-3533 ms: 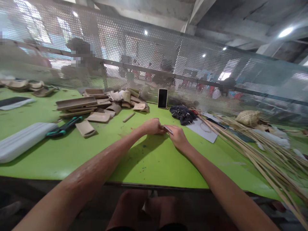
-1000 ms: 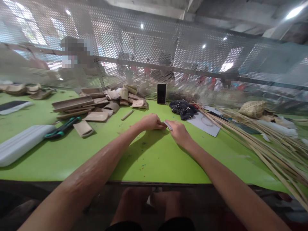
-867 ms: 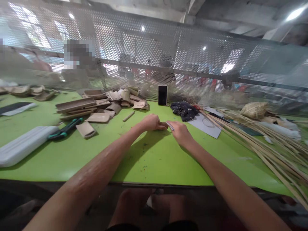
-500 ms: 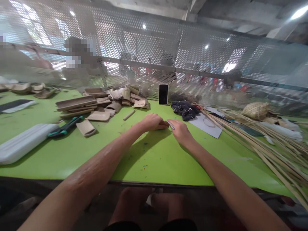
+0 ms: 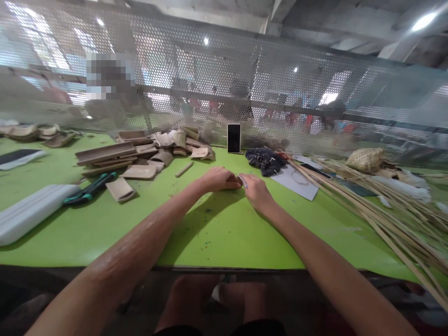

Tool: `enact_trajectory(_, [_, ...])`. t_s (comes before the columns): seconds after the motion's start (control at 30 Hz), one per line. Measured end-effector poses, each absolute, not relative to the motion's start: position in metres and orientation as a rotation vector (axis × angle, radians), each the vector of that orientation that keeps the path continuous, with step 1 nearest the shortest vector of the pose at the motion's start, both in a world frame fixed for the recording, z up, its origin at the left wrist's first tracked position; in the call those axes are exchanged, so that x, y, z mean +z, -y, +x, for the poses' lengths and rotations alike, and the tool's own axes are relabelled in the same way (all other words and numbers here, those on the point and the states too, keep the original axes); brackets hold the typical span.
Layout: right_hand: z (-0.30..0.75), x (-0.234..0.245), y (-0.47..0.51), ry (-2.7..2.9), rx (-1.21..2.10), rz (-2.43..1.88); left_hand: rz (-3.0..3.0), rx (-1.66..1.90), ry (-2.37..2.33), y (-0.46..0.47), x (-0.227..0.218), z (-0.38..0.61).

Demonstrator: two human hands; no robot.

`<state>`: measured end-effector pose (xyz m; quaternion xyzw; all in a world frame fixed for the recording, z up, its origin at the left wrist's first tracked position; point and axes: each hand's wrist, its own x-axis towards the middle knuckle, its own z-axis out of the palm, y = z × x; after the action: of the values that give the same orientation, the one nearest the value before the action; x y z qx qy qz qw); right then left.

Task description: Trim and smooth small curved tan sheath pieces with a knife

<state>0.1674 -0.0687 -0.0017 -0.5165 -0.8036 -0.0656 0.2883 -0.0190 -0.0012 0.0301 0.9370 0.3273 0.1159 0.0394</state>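
Above the middle of the green table, my left hand (image 5: 219,179) is closed, with its fingers curled near the tips of my right hand. Whatever it holds is hidden behind the fingers. My right hand (image 5: 258,192) is closed round a slim grey tool (image 5: 244,181), of which only a short length shows at the thumb side. Both hands almost meet. A short bamboo stick (image 5: 184,169) lies just left of my left hand. Beyond my right hand is a dark blue crumpled cloth (image 5: 265,161).
Bamboo pieces (image 5: 105,154) are heaped at the back left, near a green-and-black tool (image 5: 90,189) and a white case (image 5: 35,210). A phone (image 5: 234,138) stands against the perforated metal screen (image 5: 196,88). Long bamboo strips (image 5: 374,212) cover the right, by a woven piece (image 5: 366,160).
The whole view has shifted slightly, so things sit a little further left. Both hands keep nearly the same place and grip, close together.
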Motion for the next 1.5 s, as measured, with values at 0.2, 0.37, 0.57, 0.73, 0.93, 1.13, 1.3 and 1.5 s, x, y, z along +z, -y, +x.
enact_trajectory(0.2, [0.167, 0.002, 0.070, 2.135, -0.100, -1.418, 2.875, 0.334, -1.020, 0.000, 0.031, -0.019])
enact_trajectory(0.37, [0.170, 0.005, 0.074, 2.076, -0.094, -1.308, 2.893, 0.339, -1.012, 0.005, 0.034, -0.018])
enact_trajectory(0.57, [0.173, 0.007, 0.076, 2.009, -0.005, -1.243, 2.871, 0.328, -0.990, 0.009, 0.032, -0.017])
enact_trajectory(0.73, [0.176, 0.014, 0.080, 1.949, 0.108, -1.211, 2.851, 0.348, -0.998, 0.010, 0.032, -0.018])
enact_trajectory(0.93, [0.170, 0.024, 0.089, 1.885, 0.119, -1.286, 2.850, 0.363, -0.953, 0.011, 0.034, -0.018])
enact_trajectory(1.13, [0.164, 0.020, 0.088, 1.918, 0.121, -1.423, 2.847, 0.364, -0.963, 0.008, 0.031, -0.017])
enact_trajectory(1.3, [0.177, 0.018, 0.082, 1.902, 0.350, -1.368, 2.814, 0.322, -1.026, 0.009, 0.032, -0.016])
enact_trajectory(1.5, [0.183, 0.026, 0.085, 1.895, 0.587, -1.372, 2.831, 0.329, -1.046, 0.012, 0.034, -0.016])
